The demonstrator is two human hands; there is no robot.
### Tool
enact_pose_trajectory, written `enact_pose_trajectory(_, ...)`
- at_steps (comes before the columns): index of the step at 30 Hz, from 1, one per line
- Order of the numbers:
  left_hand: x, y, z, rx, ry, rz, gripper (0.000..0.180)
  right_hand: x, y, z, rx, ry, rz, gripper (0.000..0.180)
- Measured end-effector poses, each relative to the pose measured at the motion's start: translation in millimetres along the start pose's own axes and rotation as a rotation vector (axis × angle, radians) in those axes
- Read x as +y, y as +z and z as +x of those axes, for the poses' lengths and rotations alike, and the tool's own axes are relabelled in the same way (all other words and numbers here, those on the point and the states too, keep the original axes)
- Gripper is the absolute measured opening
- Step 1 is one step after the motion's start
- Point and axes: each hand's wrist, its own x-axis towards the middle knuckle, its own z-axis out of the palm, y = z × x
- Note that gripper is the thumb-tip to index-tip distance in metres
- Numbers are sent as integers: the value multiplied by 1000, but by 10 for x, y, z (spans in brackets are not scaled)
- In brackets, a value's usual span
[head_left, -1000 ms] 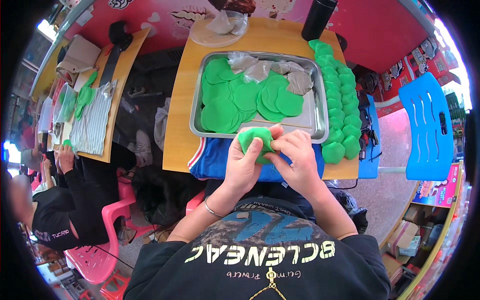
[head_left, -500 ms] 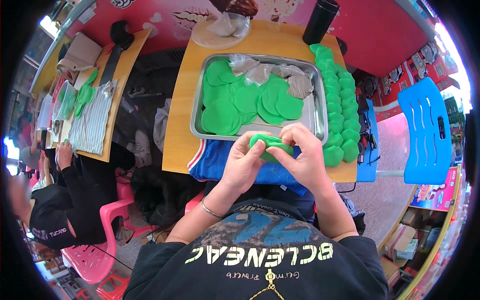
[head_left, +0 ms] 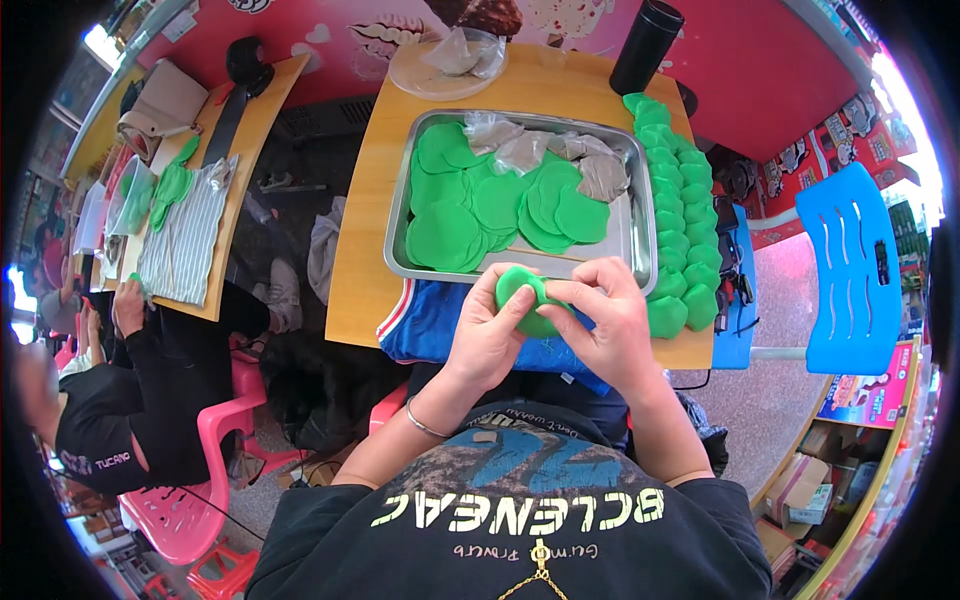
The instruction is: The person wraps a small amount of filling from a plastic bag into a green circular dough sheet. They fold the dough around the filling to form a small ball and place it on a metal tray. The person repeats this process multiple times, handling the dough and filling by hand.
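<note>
Above my lap, near the table's front edge, a piece of green dough wrapper (head_left: 515, 287) is folded between my hands. My left hand (head_left: 485, 332) grips its left side, thumb pressed on the near face. Fingers of my right hand (head_left: 610, 325) pinch its right edge. Whatever lies inside the fold is hidden. Just beyond, a steel tray (head_left: 622, 228) holds overlapping round green dough wrappers (head_left: 440, 235). Clear bags with a grey-brown filling (head_left: 603, 178) lie at its far right. Folded green dumplings (head_left: 670, 238) stand in rows to the tray's right.
Blue cloth (head_left: 430, 325) lies under my hands at the table edge. A black cylinder (head_left: 646, 45) and a round plate with a plastic bag (head_left: 450, 68) stand at the back. At right is a blue chair (head_left: 850, 270). Another person (head_left: 150, 390) sits at a table on the left.
The green dough has tilted more upright in my left hand. My right fingers have shifted along its right edge and bunched together. The view has moved slightly.
</note>
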Motion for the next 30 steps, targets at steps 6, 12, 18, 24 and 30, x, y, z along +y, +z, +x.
enact_pose_trajectory(6,15,6,-34,-19,-76,142,18,44,-122,100,-101,-185,-93,18)
enact_pose_trajectory(12,56,26,-39,85,0,91,18,117,-111,-36,-47,124,165,22)
enact_pose_trajectory(18,-55,130,-50,105,137,85,14,-19,106,-130,-64,395,288,26)
enact_pose_trajectory(24,-73,218,-65,75,139,64,21,146,97,-60,13,163,112,18)
enact_pose_trajectory(30,13,184,-5,158,80,-79,55,395,-351,-109,70,527,1460,20)
